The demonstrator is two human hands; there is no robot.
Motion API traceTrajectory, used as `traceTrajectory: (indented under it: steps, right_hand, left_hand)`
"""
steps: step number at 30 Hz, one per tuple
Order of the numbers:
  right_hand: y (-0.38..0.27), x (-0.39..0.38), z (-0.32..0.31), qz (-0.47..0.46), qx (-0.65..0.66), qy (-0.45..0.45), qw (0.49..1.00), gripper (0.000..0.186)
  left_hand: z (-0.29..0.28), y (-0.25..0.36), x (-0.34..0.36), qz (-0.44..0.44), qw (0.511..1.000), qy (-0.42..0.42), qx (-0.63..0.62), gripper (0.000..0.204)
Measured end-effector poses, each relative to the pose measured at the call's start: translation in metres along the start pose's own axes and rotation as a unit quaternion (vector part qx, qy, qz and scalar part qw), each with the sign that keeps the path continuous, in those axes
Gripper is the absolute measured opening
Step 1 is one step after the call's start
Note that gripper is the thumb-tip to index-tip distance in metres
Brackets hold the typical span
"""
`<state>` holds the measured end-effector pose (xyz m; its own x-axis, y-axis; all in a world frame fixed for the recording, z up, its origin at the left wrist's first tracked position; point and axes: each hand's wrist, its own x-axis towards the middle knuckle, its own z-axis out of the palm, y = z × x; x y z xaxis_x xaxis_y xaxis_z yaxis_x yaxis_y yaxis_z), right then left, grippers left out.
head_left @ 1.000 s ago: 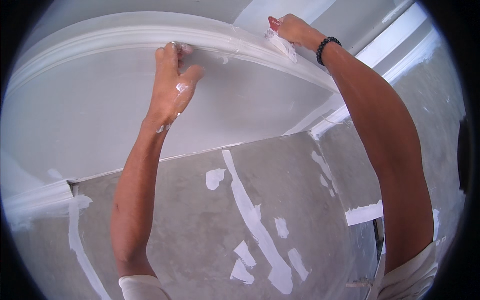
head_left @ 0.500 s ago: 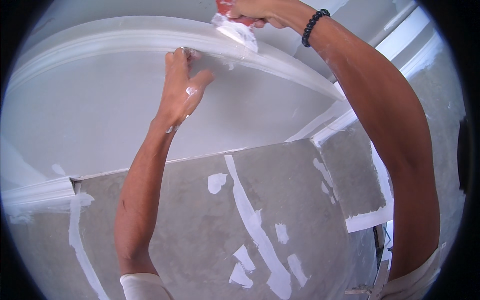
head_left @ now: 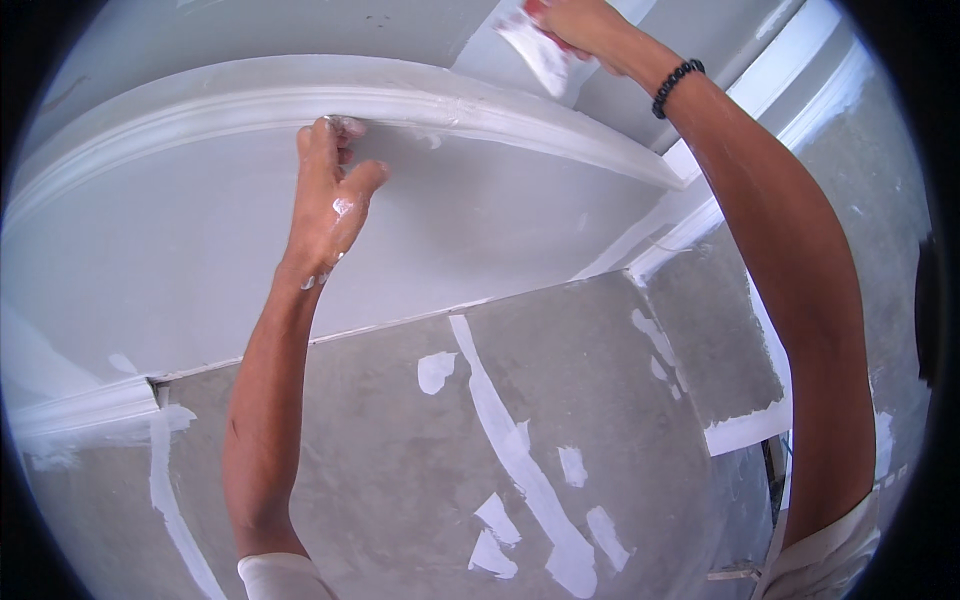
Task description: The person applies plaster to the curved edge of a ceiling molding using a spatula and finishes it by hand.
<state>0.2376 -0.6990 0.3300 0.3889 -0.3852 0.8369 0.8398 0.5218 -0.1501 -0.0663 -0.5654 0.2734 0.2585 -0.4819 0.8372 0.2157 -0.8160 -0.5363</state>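
Observation:
Overhead, my right hand (head_left: 592, 28) grips a putty knife (head_left: 537, 48) with a red handle, its blade coated in white paste. The blade is over the ceiling panel, to the right of the top of a curved white cornice moulding (head_left: 400, 98). My left hand (head_left: 335, 195) is raised to the moulding's lower edge. Its fingers are bent and seem to touch that edge, while the thumb stands apart. White paste dots the back of this hand and the wrist. A small smear (head_left: 430, 140) of paste sits just below the moulding, right of my fingers.
Below the grey ceiling panel (head_left: 450, 220) is a grey wall (head_left: 380, 460) with white filler patches and a long white strip (head_left: 505, 430). A straight cornice piece (head_left: 85, 408) ends at the left. Another white moulding (head_left: 690, 235) runs along the right corner.
My right hand has carried the putty knife rightward, off the curved moulding and over the ceiling panel. My left hand has slid left and slightly down in view, staying along the moulding's lower edge.

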Motion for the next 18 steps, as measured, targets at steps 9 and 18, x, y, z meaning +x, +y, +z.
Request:
traceTrajectory:
  steps: [9,18]
  right_hand:
    - [0.083,0.002,0.02,0.031,-0.129,-0.091,0.987,0.024]
    - [-0.021,-0.024,0.021,-0.045,-0.026,-0.191,0.98,0.014]
  left_hand:
    - [-0.005,-0.005,0.001,0.007,1.0,-0.002,0.016,0.046]
    - [-0.012,0.0,0.0,-0.006,1.0,-0.006,0.026,0.051]
